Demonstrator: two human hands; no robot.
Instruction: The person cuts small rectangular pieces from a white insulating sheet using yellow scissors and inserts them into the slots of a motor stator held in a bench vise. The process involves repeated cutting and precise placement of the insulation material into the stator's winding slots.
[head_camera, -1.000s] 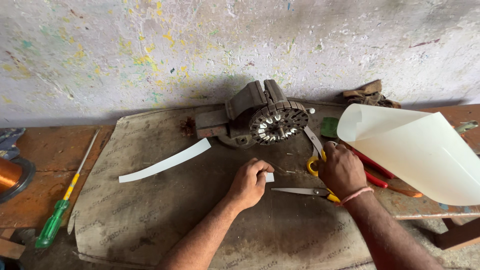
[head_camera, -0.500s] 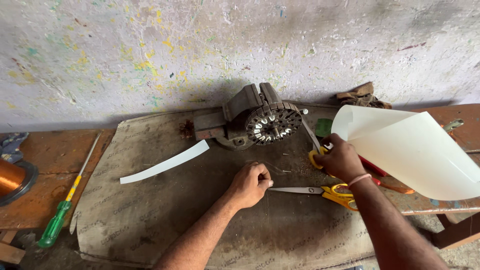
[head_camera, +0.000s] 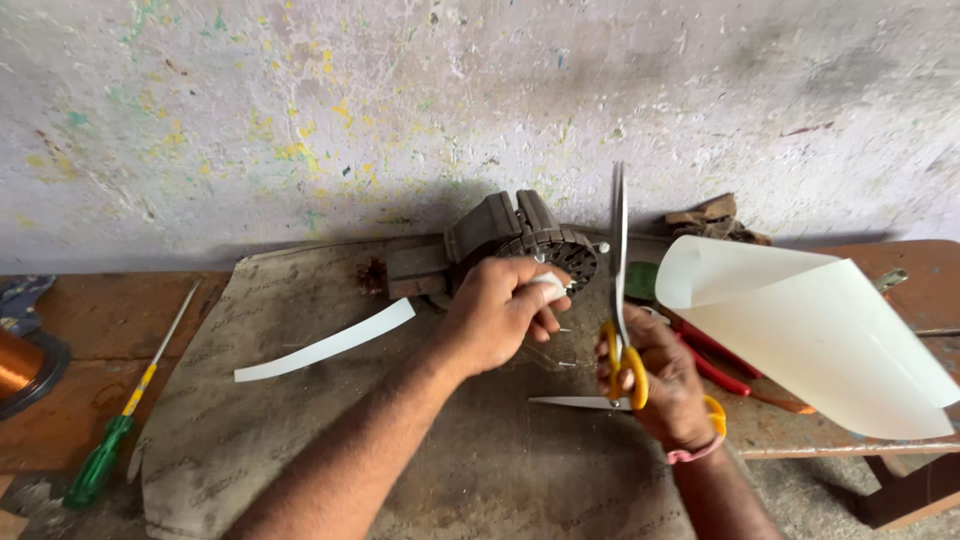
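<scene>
Two hands over grey mat (head_camera: 300, 440) on wooden desk (head_camera: 70, 400). Left hand (head_camera: 495, 315) pinches small white piece (head_camera: 548, 285) at 12 o'clock by motor stator (head_camera: 540, 245). Right hand (head_camera: 665, 385) grips yellow-handled scissors (head_camera: 620, 300), blades wide open. Paint-flecked wall (head_camera: 400, 100) behind; curled sheet (head_camera: 820, 340) at 3 o'clock.

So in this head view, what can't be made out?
- Small white piece: mostly enclosed by the left hand; its shape is unclear.
- Motor stator: its front is hidden behind that hand.
- Scissors handles: covered by the right hand.
- Copper wire spool: cut by the left edge.
</scene>
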